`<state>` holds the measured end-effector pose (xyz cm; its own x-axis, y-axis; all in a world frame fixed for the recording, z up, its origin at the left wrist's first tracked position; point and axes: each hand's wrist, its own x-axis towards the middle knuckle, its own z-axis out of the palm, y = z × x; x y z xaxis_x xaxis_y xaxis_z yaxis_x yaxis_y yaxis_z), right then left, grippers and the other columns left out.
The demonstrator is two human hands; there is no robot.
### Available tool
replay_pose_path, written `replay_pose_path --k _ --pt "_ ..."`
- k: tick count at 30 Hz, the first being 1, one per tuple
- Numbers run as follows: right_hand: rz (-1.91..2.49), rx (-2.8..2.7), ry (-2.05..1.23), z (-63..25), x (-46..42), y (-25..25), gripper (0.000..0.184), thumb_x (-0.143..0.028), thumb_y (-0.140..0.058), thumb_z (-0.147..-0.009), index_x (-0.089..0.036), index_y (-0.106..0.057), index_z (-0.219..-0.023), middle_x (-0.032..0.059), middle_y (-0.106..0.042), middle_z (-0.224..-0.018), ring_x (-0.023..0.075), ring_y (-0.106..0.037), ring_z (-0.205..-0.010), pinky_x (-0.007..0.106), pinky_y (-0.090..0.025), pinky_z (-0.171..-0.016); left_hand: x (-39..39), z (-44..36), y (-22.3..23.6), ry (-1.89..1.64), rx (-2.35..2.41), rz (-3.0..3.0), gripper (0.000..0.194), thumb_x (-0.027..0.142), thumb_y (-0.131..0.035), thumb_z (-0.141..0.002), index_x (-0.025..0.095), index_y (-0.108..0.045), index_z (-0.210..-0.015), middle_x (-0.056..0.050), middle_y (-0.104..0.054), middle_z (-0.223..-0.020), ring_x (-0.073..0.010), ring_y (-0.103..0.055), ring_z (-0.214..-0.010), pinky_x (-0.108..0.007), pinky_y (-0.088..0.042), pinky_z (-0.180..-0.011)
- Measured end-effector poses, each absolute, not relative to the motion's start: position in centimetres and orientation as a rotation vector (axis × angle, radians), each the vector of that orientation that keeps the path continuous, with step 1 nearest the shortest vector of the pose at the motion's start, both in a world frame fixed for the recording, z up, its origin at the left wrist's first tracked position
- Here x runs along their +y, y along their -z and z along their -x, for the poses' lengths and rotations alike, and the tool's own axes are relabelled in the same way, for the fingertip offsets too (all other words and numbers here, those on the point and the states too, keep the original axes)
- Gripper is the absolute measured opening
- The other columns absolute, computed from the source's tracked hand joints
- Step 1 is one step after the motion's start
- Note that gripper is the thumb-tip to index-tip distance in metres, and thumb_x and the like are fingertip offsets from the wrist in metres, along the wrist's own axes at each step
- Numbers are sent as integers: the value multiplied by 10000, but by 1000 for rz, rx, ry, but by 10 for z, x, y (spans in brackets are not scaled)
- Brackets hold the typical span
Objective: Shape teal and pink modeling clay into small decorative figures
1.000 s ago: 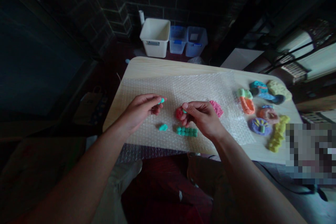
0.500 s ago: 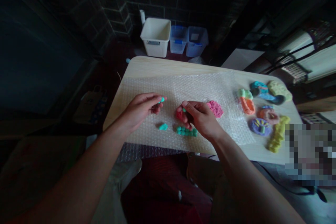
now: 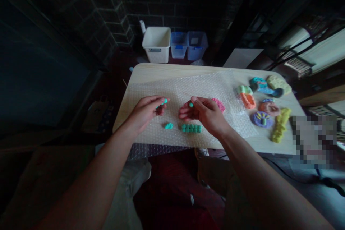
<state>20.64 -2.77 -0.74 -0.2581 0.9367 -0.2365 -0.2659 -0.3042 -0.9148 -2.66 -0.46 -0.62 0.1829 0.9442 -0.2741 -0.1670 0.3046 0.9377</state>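
Observation:
My left hand (image 3: 147, 112) pinches a small piece of teal modelling clay (image 3: 165, 101) between thumb and index finger. Facing it, my right hand (image 3: 207, 114) has its fingers stretched out, and a small round teal clay ball (image 3: 191, 105) sits between the thumb and the fingers. Below the right hand, a block of teal clay balls (image 3: 191, 128) lies in two neat rows on the bubble wrap (image 3: 151, 91). A loose teal clay lump (image 3: 169, 126) rests to the left of that block. Partly behind my right hand is a bumpy pink clay piece (image 3: 219, 105).
Several clay models stand on the table's right: an orange and green one (image 3: 247, 99), a blue one with a grey end (image 3: 265, 88), a purple disc (image 3: 262, 119) and a yellow strip (image 3: 281, 125). Beyond the table (image 3: 161, 70) are a white bin (image 3: 156, 45) and blue-tinted tubs (image 3: 196, 45).
The fingers of my right hand have straightened, and the teal ball now shows more fully by the thumb. My left hand keeps its pinch. The whole view has shifted slightly.

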Motion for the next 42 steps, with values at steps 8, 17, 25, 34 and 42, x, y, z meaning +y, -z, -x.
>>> replay_pose_path --k 8,17,25,34,42 --pt "1128 -1133 -1468 -214 -23 17 339 -481 -936 -797 -188 -858 -951 53 -816 -826 144 -693 -688 292 -568 -671 0 32 16 -985 1095 -900 306 386 -870 -769 139 -826 -943 -63 -715 -850 -137 -600 -720 -282 -448 -682" --pt "1219 -1078 -1475 -201 -6 18 457 -592 -821 -889 -188 -703 -711 -44 -536 -487 73 -408 -383 240 -267 -376 11 18 17 -943 1065 -878 240 353 -808 -831 134 -817 -929 -50 -699 -836 -118 -586 -708 -274 -445 -683" --pt "1133 -936 -1562 -205 -7 22 394 -445 -947 -764 -229 -816 -1066 44 -806 -896 151 -721 -746 253 -559 -649 7 22 13 -958 1047 -871 187 313 -780 -857 138 -803 -919 -37 -688 -797 -113 -574 -684 -276 -428 -671" --pt "1246 -1042 -1460 -209 -11 20 470 -568 -839 -866 -195 -691 -623 -16 -595 -495 91 -484 -412 243 -344 -408 5 31 11 -951 1065 -914 153 280 -788 -853 135 -796 -901 -18 -671 -750 -110 -572 -654 -275 -421 -653" --pt "1095 -955 -1558 -205 -8 20 314 -311 -984 -702 -235 -760 -909 6 -802 -839 124 -689 -675 233 -524 -601 7 29 14 -911 1086 -945 179 266 -805 -834 150 -806 -971 -30 -702 -812 -116 -583 -680 -285 -427 -667"
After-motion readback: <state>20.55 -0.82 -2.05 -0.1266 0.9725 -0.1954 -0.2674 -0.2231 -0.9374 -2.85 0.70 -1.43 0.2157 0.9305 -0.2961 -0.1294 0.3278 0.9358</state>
